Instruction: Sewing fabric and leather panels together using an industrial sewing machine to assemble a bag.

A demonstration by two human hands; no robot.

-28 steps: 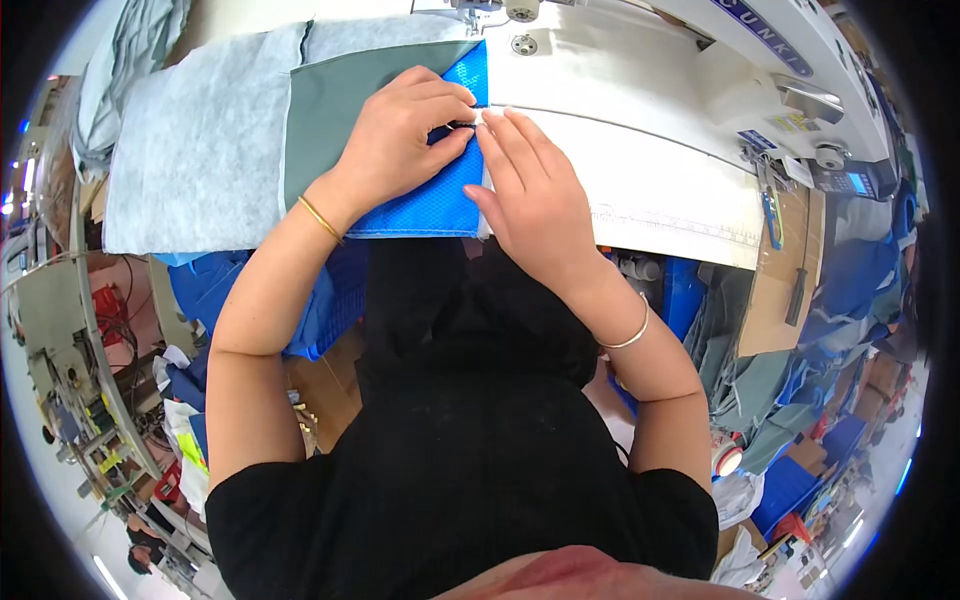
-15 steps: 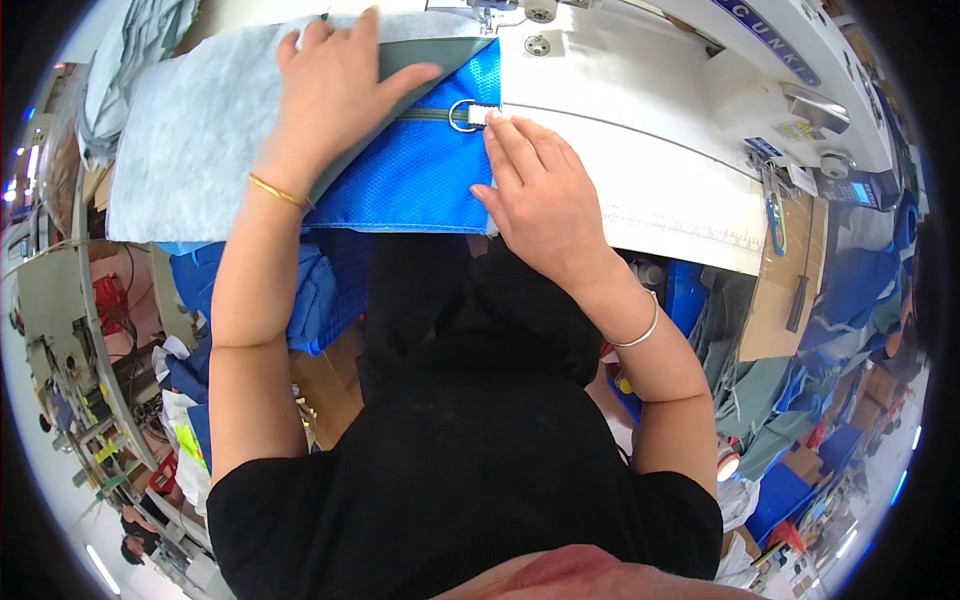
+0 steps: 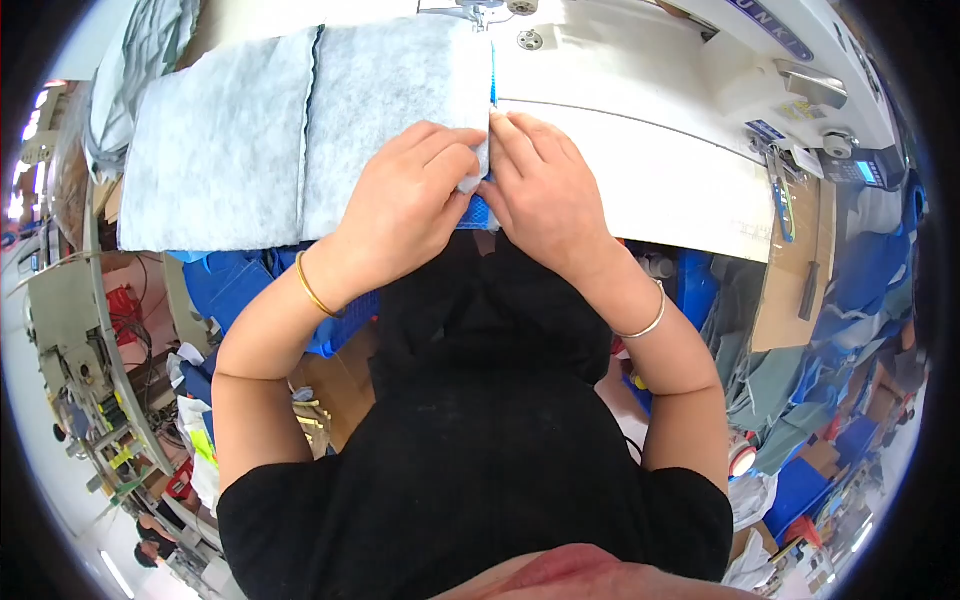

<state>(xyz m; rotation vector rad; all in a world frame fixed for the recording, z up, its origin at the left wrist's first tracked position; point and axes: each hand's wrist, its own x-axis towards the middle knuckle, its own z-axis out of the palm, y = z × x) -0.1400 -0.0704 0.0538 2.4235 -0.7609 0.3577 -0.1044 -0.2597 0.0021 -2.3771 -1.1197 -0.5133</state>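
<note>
A pale grey fleecy padding sheet (image 3: 400,85) with a dark-edged seam across it lies over a blue textured fabric panel (image 3: 474,214). The blue shows only as a thin strip along the right edge and at the near corner. My left hand (image 3: 415,190) is closed, pinching the padding's edge near that corner. My right hand (image 3: 552,190) lies with fingers stretched out, fingertips and thumb at the layers' right edge. At the far end of this edge stands the sewing machine's presser foot (image 3: 480,18). The metal D-ring is hidden under the padding.
The white sewing machine arm (image 3: 800,60) rises at the far right over its white table (image 3: 640,170). Snips (image 3: 782,205) and a dark-handled screwdriver (image 3: 810,290) lie on cardboard at the right. Grey-green cloth (image 3: 140,70) hangs at far left; blue fabric (image 3: 230,290) is below the table edge.
My left hand has brought the padding over to the right, covering the blue panel and D-ring, and come down toward me to the right edge. My right hand stays by that edge.
</note>
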